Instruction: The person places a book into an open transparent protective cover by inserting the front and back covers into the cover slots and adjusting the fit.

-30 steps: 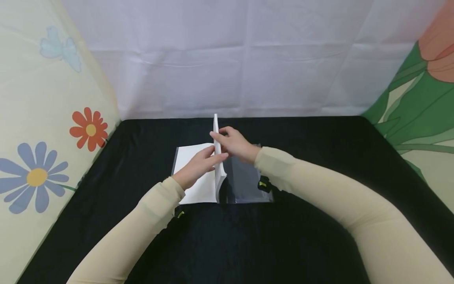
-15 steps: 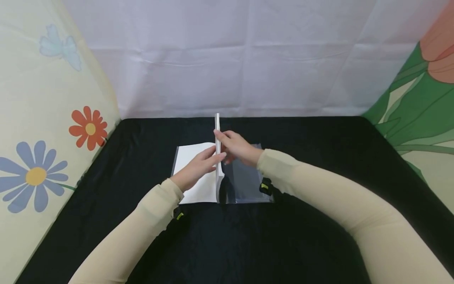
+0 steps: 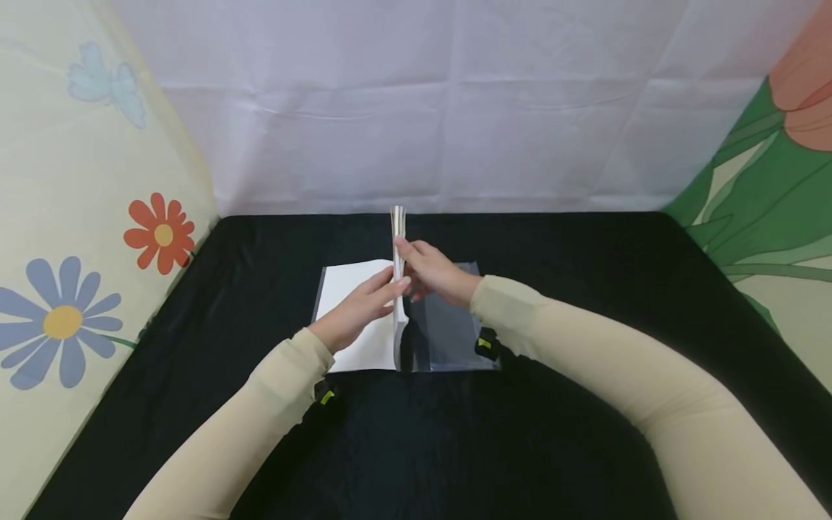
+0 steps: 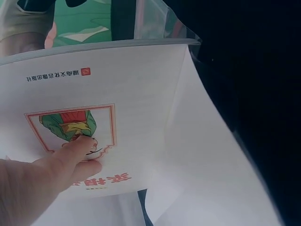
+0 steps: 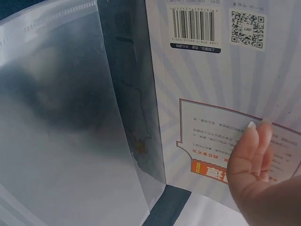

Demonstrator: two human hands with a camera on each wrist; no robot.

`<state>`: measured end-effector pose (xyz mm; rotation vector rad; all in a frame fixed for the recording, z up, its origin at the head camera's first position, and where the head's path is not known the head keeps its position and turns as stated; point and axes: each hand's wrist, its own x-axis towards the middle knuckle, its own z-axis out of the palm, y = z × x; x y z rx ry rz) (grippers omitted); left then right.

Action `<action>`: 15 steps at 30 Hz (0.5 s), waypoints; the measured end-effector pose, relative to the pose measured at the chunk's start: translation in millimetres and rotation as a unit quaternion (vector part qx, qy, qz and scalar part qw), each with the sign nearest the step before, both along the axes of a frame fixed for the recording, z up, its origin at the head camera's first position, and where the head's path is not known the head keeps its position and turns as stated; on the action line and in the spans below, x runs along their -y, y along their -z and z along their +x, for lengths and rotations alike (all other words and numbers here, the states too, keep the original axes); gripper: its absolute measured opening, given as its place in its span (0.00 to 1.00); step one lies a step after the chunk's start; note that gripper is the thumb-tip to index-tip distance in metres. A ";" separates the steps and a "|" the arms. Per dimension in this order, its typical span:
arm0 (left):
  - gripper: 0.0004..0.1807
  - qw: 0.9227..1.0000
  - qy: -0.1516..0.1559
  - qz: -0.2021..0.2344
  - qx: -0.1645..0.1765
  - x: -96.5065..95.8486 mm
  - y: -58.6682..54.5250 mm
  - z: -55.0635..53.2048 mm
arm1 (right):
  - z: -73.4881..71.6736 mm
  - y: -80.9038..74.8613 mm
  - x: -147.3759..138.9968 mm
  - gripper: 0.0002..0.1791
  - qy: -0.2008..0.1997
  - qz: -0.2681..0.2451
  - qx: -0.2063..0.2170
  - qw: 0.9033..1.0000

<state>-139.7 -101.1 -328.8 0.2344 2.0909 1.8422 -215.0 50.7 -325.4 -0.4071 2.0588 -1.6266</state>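
A book (image 3: 399, 220) stands upright on its spine side, top edges slightly fanned, while a white leaf (image 3: 364, 354) lies opened flat to its left. My left hand (image 3: 360, 303) holds the book from the left, its digits on a printed title page (image 4: 146, 84) with a framed figure in the left wrist view. From the right, my right hand (image 3: 438, 274) grips it, thumb at the upper edge and fingers against the back cover (image 5: 277, 94) with its barcode and QR code. A transparent plastic book cover (image 3: 451, 328) spreads open to the right, its flap (image 5: 61, 141) beside the book.
Black cloth (image 3: 416, 448) covers the table. A white curtain (image 3: 442, 108) hangs behind it, with flower-printed panels at the left (image 3: 39, 180) and right (image 3: 780, 209). A small black wrist device (image 3: 486, 343) hangs under the right cuff.
The upright part of the book has straightened, and its top edges have spread slightly apart. My right hand has slid a little to the right and down; the left has barely moved.
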 end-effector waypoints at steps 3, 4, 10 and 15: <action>0.34 1.000 0.003 0.010 -0.004 1.4 1.3 -0.4 | -1.1 0.7 -0.7 0.31 -0.006 0.000 -0.003 1.000; 0.34 1.000 0.005 0.011 -0.005 1.9 1.8 -0.5 | -1.4 0.9 -1.0 0.31 -0.009 -0.001 -0.004 1.000; 0.33 1.000 0.008 0.021 -0.003 6.7 5.0 -0.7 | -2.1 0.9 -4.4 0.31 -0.017 0.002 -0.004 1.000; 0.33 0.999 0.002 0.042 -0.005 10.0 5.8 0.3 | -3.4 -0.4 -10.1 0.32 -0.018 0.012 0.003 1.000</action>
